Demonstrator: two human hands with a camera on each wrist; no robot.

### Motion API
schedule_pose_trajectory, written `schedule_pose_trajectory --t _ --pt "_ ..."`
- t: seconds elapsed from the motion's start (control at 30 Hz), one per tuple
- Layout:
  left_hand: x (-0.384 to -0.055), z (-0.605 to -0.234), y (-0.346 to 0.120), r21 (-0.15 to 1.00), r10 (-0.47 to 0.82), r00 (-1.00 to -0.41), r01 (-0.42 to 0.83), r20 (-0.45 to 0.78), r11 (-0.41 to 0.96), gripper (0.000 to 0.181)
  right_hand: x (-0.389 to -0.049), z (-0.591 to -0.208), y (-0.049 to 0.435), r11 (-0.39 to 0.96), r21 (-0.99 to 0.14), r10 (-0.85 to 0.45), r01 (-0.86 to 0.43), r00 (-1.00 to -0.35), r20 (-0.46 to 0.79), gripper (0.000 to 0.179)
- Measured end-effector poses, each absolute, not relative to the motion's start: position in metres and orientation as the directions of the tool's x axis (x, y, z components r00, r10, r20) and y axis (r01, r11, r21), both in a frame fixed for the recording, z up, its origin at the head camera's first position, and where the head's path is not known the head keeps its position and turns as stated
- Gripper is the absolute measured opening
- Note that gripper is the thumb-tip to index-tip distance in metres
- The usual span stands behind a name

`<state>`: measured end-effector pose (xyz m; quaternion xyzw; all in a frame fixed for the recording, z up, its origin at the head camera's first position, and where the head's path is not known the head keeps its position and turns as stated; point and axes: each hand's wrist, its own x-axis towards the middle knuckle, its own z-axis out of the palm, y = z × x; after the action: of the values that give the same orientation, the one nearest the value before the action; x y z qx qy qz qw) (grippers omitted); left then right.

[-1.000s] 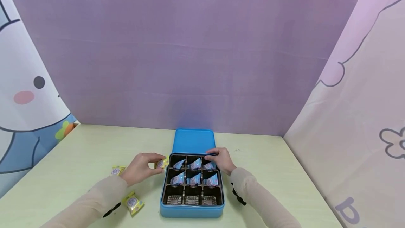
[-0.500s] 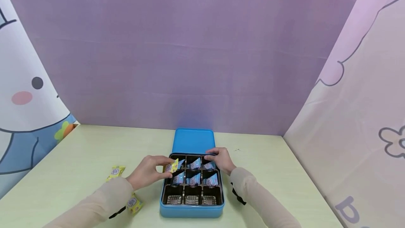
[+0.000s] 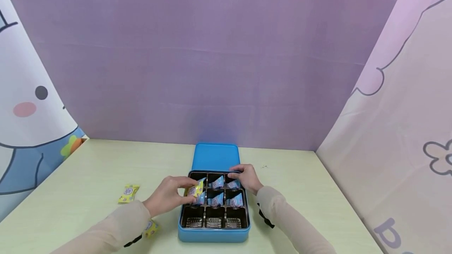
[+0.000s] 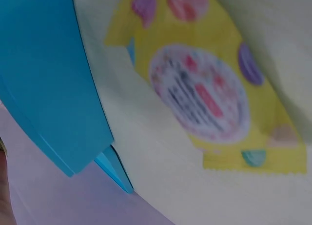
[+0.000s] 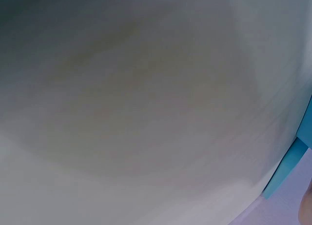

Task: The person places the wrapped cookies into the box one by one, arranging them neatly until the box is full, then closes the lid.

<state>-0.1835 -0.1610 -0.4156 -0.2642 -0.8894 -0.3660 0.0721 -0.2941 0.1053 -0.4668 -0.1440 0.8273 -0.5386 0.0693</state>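
Between thumb and fingers, my left hand [image 3: 167, 195] pinches a yellow wrapped candy [image 3: 196, 189] above the left column of the blue box [image 3: 213, 236]. Whether the candy touches the tray is hidden. My right hand [image 3: 248, 177] grips the box's far right corner, thumb over the rim. Inside, a black divided tray [image 3: 214, 207] has blue wrapped candies [image 3: 216, 200] in its far and middle rows; its near row shows bare compartments. A yellow candy [image 3: 128, 193] lies left on the table; another [image 4: 200, 93] lies near my left wrist.
The blue lid [image 3: 216, 156] lies flat behind the box, near the purple backdrop [image 3: 212, 69]. Printed panels [image 3: 399, 136] stand at both sides of the pale table [image 3: 300, 199]. In the right wrist view, only the box edge [image 5: 287, 166] and a fingertip show beyond the pale surface.
My left hand has carried the yellow candy rightward from beside the box to over its left column, now slightly lower. The right hand and the box have stayed put.
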Motion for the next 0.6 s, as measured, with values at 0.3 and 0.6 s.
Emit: schedule_pose_trajectory --t 0.3,0.6 --pt "-0.174 -0.413 -0.153 0.630 0.442 -0.845 0.525 0.302 0.572 0.036 -0.294 -0.468 0.105 0.370 -0.915 -0.312 -0.158 -0.949 0.038 0.020" --pt "-0.167 -0.411 -0.149 0.647 0.457 -0.850 0.507 0.264 0.570 0.034 -0.295 -0.467 0.105 0.364 -0.918 -0.315 -0.156 -0.948 0.036 0.020"
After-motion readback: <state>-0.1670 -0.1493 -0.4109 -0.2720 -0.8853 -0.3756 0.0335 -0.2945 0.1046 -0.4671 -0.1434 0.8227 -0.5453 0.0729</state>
